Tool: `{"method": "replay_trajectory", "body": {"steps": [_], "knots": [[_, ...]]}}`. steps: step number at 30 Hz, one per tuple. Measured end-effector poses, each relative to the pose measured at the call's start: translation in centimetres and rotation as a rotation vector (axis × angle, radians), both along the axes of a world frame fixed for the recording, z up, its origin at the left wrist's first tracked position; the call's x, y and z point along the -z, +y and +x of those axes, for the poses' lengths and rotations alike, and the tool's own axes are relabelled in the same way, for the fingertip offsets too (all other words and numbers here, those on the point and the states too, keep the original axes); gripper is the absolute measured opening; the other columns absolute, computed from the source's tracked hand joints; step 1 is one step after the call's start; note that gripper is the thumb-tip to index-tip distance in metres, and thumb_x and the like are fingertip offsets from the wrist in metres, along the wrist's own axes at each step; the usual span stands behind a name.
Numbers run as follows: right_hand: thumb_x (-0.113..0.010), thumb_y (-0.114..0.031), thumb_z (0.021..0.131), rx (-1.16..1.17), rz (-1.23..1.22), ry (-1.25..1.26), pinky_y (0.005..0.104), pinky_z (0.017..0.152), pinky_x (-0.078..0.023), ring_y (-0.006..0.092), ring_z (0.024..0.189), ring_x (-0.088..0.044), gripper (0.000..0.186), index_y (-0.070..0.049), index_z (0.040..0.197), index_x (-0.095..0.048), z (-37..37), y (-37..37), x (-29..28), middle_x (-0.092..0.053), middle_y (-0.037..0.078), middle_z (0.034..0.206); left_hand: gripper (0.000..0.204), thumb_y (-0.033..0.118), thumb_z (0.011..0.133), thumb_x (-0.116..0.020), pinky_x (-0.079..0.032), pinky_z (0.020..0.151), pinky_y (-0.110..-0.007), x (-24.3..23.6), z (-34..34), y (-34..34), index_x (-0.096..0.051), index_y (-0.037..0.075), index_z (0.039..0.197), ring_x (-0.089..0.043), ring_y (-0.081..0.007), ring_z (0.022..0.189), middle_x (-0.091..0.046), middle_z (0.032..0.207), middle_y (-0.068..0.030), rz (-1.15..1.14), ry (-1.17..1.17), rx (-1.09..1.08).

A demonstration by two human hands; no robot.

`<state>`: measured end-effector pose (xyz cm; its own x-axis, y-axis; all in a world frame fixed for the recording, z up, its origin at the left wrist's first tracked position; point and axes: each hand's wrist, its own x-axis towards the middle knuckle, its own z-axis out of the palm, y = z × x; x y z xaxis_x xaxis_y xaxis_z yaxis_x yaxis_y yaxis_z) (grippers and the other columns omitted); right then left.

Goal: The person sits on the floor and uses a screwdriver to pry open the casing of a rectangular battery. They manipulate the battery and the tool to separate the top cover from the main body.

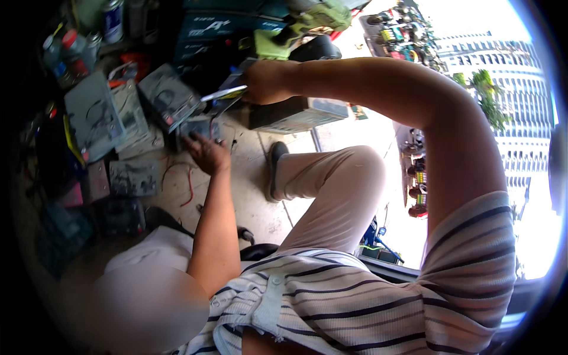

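Note:
My right hand [267, 83] reaches across from the right and is closed round a long, flat, silvery tool [223, 93] whose exact kind I cannot make out. Its bright end points left, over the grey battery-like blocks. Below it, my left hand [207, 154] has its fingers apart, close to a small dark grey block [200, 128]. Whether the fingertips touch that block is hard to tell. Just above and left of it a larger grey block [168, 94] lies tilted, with a reddish spot at its lower corner.
More grey blocks [93, 112] stand to the left, near plastic bottles [74, 44]. Dark teal cartons [204, 29] are stacked at the back. A box [302, 115] sits under my right forearm. A red wire [190, 186] lies on the tiled floor, and my shoe [276, 171] is beside it.

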<state>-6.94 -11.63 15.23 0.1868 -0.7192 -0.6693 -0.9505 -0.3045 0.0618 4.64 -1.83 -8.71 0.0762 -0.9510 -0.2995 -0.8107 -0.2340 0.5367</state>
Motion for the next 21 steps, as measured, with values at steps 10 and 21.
{"method": "replay_trajectory", "body": {"steps": [10,21], "knots": [[-0.06,-0.017,0.077,-0.544,0.124,0.033,0.0392,0.064,-0.056,0.0306,0.076,-0.067,0.034,-0.007,0.11,-0.06,-1.3,3.2,-0.2,-0.066,0.015,0.083,0.085,0.021,0.081,-0.068,-0.016,0.117,-0.04,2.0,0.2,1.2,-0.018,-0.006,0.145,-0.005,-0.0423,0.142,-0.007,0.155,-0.0187,-0.096,0.119,0.068],[-0.062,-0.018,0.074,-0.68,0.045,-0.033,0.04,0.057,-0.053,0.0304,0.064,-0.066,0.016,-0.011,0.089,-0.061,0.4,3.8,0.2,-0.064,0.011,0.069,0.065,0.019,0.083,-0.064,-0.021,0.114,-0.044,0.2,-1.3,-0.6,-0.036,-0.006,0.136,-0.008,-0.0457,0.141,-0.014,0.153,-0.0186,0.029,0.125,-0.018]]}}
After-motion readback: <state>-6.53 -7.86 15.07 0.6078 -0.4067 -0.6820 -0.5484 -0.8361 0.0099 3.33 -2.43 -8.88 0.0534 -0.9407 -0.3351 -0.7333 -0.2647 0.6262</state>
